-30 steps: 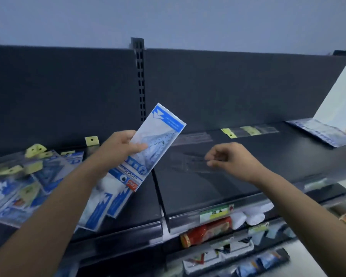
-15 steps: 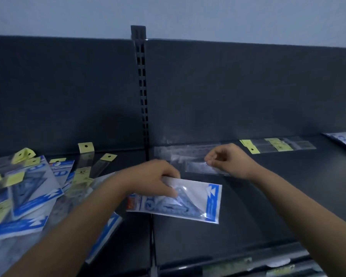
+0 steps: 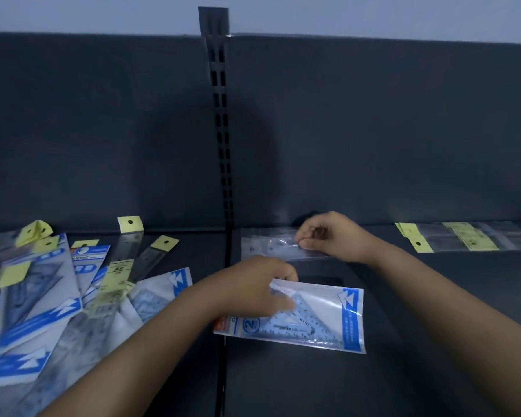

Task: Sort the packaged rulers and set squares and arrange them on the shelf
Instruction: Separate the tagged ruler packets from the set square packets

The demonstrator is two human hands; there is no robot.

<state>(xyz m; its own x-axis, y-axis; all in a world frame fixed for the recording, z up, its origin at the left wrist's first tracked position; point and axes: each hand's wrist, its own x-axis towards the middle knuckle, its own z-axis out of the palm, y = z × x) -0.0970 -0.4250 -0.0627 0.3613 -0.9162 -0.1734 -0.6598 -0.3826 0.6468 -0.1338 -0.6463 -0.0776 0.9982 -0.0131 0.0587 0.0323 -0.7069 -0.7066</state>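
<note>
On the shelf [image 3: 418, 311], the left grip [image 3: 259, 291] holds a blue set-square pack [image 3: 322, 320] while the right grip [image 3: 334, 236] pinches a clear ruler pack [image 3: 268, 245].

Not much to read from here. The set square pack [image 3: 328, 314] has a big "2" in a blue circle; its other print is too blurry. One blue-header pack [image 3: 88, 257] in the pile shows something like "METRIC".
</note>
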